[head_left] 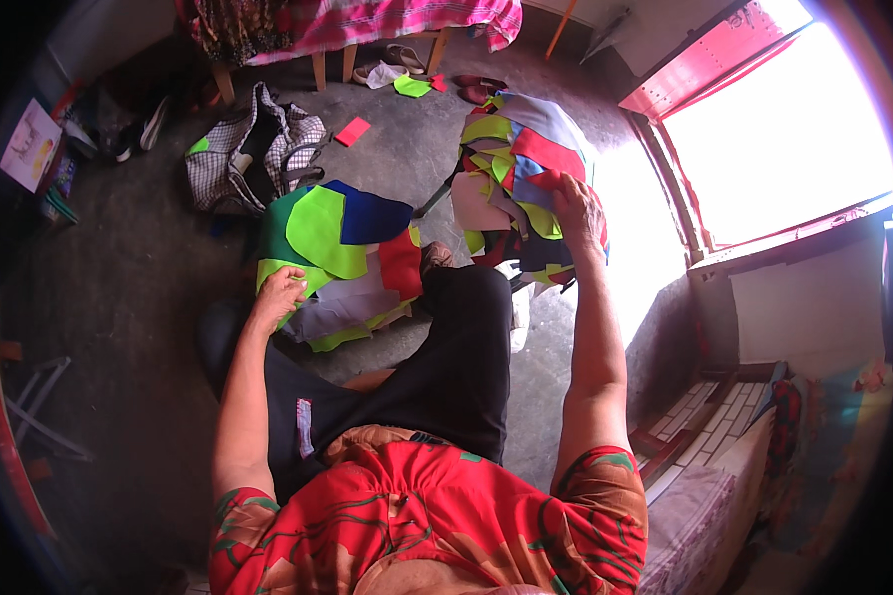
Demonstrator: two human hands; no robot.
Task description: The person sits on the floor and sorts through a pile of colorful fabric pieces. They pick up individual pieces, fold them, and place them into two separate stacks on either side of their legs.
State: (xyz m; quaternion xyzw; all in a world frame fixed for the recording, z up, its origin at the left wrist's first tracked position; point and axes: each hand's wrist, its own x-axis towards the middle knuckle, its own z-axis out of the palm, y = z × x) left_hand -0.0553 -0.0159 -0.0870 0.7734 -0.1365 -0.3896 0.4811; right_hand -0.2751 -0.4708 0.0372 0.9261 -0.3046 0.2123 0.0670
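Two heaps of cut cloth pieces lie in front of me on the floor. On the left heap (342,297), green, navy, red, grey and lime-green pieces overlap. At its near left corner my left hand (283,290) is closed on the edge of a lime-green cloth piece (313,278). The taller right heap (486,193) mixes pink, red, light blue, lime-green and dark pieces. My right hand (578,210) reaches to its right side, with thumb and fingers pinched on a red cloth piece (544,179). The fingertips partly hide that piece's edge.
A checked bag (253,154) sags open beyond the left heap. A red scrap (351,131) and a lime-green scrap (412,87) lie on the floor near shoes (404,58). A bright doorway (784,139) stands at right. My dark-trousered leg (466,347) is beside both heaps.
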